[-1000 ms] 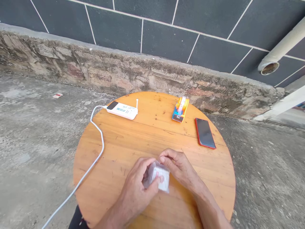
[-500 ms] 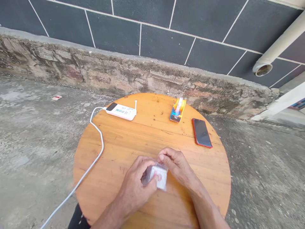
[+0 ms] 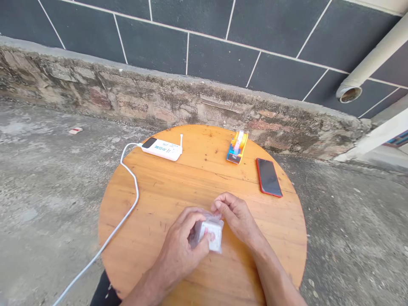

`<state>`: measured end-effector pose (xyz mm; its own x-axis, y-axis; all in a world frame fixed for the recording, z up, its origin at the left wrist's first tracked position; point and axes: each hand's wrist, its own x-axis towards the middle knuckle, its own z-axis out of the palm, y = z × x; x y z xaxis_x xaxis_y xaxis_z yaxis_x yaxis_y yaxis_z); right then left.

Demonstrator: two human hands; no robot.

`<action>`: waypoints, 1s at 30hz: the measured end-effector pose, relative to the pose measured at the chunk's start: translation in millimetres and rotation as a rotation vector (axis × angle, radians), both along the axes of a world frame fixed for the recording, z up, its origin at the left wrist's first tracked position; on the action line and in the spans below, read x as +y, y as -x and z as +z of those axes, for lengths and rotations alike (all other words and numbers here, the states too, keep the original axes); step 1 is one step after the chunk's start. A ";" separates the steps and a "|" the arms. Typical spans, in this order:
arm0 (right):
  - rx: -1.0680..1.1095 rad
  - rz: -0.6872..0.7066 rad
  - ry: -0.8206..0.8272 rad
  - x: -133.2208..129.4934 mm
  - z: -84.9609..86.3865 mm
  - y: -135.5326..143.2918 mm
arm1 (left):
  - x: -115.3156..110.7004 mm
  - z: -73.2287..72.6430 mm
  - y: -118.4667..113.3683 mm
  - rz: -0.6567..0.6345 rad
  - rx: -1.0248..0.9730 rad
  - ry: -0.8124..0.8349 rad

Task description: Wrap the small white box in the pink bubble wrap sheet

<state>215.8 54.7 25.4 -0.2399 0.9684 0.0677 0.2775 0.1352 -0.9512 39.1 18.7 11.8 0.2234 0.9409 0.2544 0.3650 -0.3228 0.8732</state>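
Note:
A small white box in clear plastic wrap (image 3: 213, 236) is held over the near middle of the round wooden table (image 3: 153, 187). My left hand (image 3: 186, 238) grips it from the left, thumb on its face and fingers round the far side. At the box's top right edge, my right hand (image 3: 234, 214) has thumb and forefinger pinched together on the edge of the plastic wrap. The wrap looks crumpled around the box, and its details are blurred.
A white power bank (image 3: 162, 149) with a white cable (image 3: 135, 182) lies at the back left. A yellow and blue tape dispenser (image 3: 236, 148) stands at the back right, near a red-edged phone (image 3: 269, 177). Beyond is a stone-based wall (image 3: 143, 95).
My right hand has shifted very slightly, still pinching at the wrap's edge. The left hand keeps its hold on the box. The view has moved a little.

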 end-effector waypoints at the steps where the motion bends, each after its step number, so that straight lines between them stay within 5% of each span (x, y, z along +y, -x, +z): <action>1: -0.015 0.015 -0.011 -0.5 1.1 -0.9 | 0.1 0.0 0.1 -0.002 -0.005 -0.001; 9: -0.092 0.172 -0.072 -4.5 11.8 -11.8 | 0.5 0.4 0.2 -0.013 0.003 0.033; 18: -0.226 0.170 -0.127 -9.3 21.3 -11.5 | 0.2 -3.1 2.7 -0.072 -0.024 0.020; 30: -0.415 0.234 -0.461 -12.0 24.2 -13.6 | 1.0 -4.9 5.2 -0.056 -0.037 0.113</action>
<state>229.4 42.7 49.5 -0.5362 0.7814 0.3192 0.5224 0.6043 -0.6016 33.9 19.7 7.0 0.2691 0.9503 0.1566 0.3158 -0.2407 0.9178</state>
